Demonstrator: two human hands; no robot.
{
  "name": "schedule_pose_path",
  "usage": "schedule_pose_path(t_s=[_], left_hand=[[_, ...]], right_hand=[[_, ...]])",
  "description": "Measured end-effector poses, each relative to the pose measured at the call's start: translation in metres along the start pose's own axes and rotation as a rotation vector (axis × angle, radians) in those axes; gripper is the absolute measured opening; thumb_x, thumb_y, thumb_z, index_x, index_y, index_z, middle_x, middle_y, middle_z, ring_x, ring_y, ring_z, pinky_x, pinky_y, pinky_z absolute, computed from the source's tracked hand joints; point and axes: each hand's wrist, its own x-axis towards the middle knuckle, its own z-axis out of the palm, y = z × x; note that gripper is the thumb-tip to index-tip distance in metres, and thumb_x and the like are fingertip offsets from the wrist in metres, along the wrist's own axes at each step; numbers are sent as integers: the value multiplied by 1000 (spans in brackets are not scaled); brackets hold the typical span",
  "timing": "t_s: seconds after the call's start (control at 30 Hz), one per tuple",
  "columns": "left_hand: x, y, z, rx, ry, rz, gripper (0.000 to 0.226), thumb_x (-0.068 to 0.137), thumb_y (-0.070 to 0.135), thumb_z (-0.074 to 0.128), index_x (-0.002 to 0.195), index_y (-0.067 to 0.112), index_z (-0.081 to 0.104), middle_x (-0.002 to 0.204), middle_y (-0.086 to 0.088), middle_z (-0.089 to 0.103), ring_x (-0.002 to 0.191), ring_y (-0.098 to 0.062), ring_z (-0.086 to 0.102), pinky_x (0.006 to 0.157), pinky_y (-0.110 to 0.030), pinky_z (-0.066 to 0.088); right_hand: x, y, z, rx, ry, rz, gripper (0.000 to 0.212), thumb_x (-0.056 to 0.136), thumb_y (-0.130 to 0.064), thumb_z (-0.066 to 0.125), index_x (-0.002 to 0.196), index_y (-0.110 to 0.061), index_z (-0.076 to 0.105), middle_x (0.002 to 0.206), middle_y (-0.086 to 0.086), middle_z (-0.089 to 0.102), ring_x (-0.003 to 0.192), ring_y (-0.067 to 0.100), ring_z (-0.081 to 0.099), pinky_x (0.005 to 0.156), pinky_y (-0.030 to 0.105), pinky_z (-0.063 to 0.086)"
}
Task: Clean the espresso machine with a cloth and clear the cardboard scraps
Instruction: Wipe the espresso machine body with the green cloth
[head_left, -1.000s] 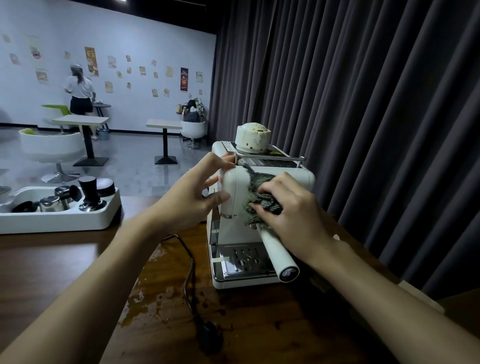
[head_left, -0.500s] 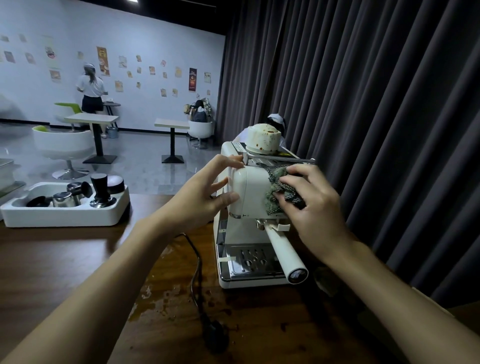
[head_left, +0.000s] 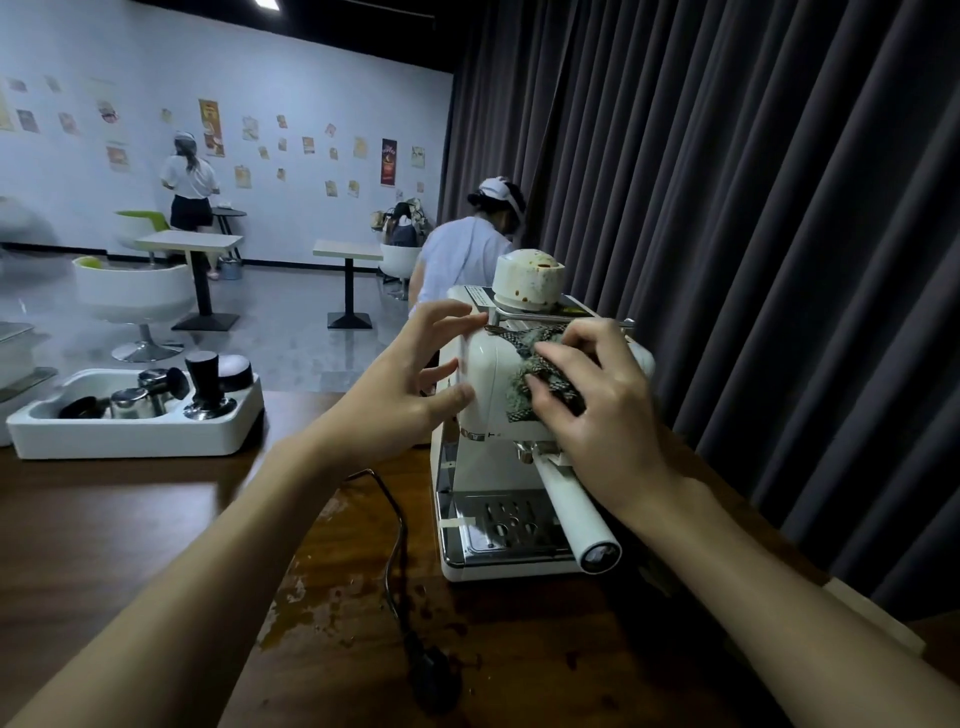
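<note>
Grey-green knit cloth (head_left: 540, 358) is bunched under the right hand (head_left: 597, 405). The fingers curl over it and press it on the upper front of the white espresso machine (head_left: 485, 384), which stands on the wooden table (head_left: 104, 545). Left hand (head_left: 400, 384) is just left of the grip, fingers spread and straight. Its tips and thumb touch the machine's left corner; it holds nothing.

Directly above the grip: one stained white cup (head_left: 527, 280), upside down on the machine top. Below the grip: one white portafilter handle (head_left: 571, 509) sticks out toward the camera, over one metal drip tray (head_left: 506, 525).

Far left of the grip: one white tray (head_left: 130, 441). It holds one black tamper (head_left: 205, 384), two metal jugs (head_left: 127, 402) (maybe cups, too small to tell) and one dark item I can't identify.

One black cable (head_left: 395, 525) runs on the table below the left hand, past brownish wet stains (head_left: 311, 587).

Behind the grip: two people, one close behind the machine (head_left: 462, 254), one at the far wall (head_left: 189, 182).
</note>
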Motion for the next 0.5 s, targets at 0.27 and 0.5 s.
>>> schedule_pose_path(t_s=[0.27, 0.5], left_hand=[[4, 0, 0, -101, 51, -24, 51, 84, 3, 39, 131, 23, 43, 135, 23, 59, 137, 0, 45, 111, -31, 45], [4, 2, 7, 90, 98, 23, 37, 100, 15, 58, 134, 24, 46, 137, 20, 55, 131, 6, 48, 100, -15, 47]], right_hand=[[3, -12, 9, -28, -131, -101, 36, 83, -10, 75, 117, -2, 66, 115, 14, 56, 106, 28, 55, 89, 38, 50], [-20, 25, -13, -23, 8, -7, 32, 78, -1, 77, 108, 1, 67, 109, 14, 57, 103, 29, 58, 92, 35, 49]])
